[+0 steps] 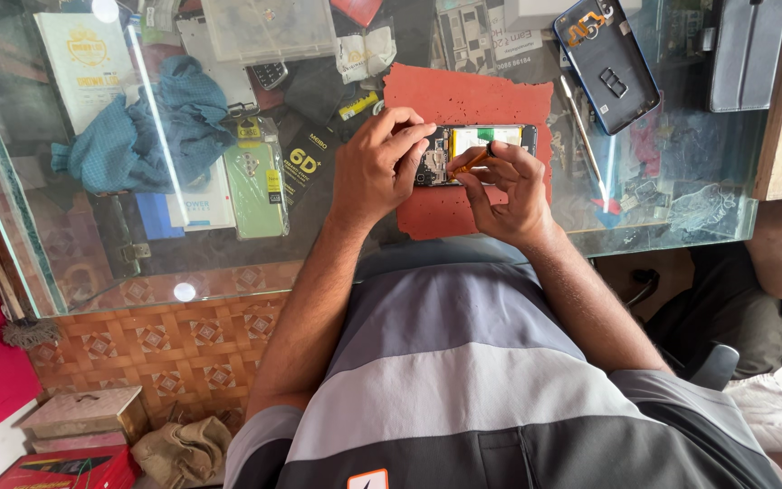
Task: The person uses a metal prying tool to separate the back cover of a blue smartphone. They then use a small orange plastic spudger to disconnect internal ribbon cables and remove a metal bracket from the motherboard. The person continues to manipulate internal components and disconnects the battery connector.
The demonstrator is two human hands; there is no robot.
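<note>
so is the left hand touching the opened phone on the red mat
Touching. The head view shows the left hand with fingers curled onto the opened phone's left end, no gap visible.

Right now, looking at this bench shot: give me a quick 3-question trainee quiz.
1. True or false: the opened phone lies on a red mat.
2. Which hand holds the orange tool? A) left hand B) right hand
3. Fill in: the pale green phone case lies beside a blue ____.

Key: 1 true; 2 B; 3 cloth.
</note>
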